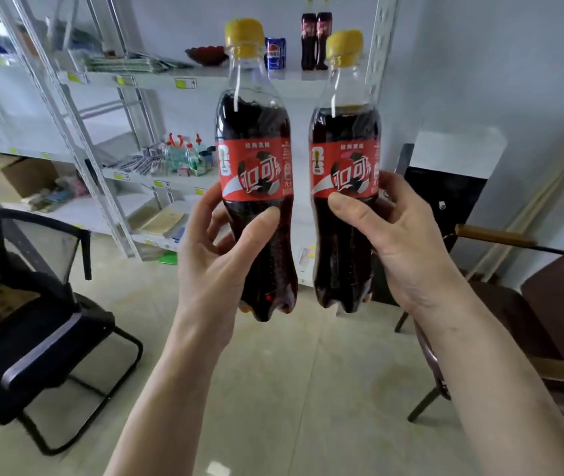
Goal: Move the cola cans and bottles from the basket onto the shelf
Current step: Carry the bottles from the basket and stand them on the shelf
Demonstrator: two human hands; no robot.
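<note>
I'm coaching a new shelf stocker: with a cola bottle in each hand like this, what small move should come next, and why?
Probably carry both forward and up to the top shelf. The left hand and right hand each grip an upright bottle well short of it, and there is bare room beside the blue can.

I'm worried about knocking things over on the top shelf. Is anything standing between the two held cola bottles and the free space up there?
Nothing visible blocks the way. The left hand and right hand hold the two yellow-capped cola bottles in open air before the shelf. On it stand a Pepsi can and two small cola bottles, with bare board beside them.
</note>
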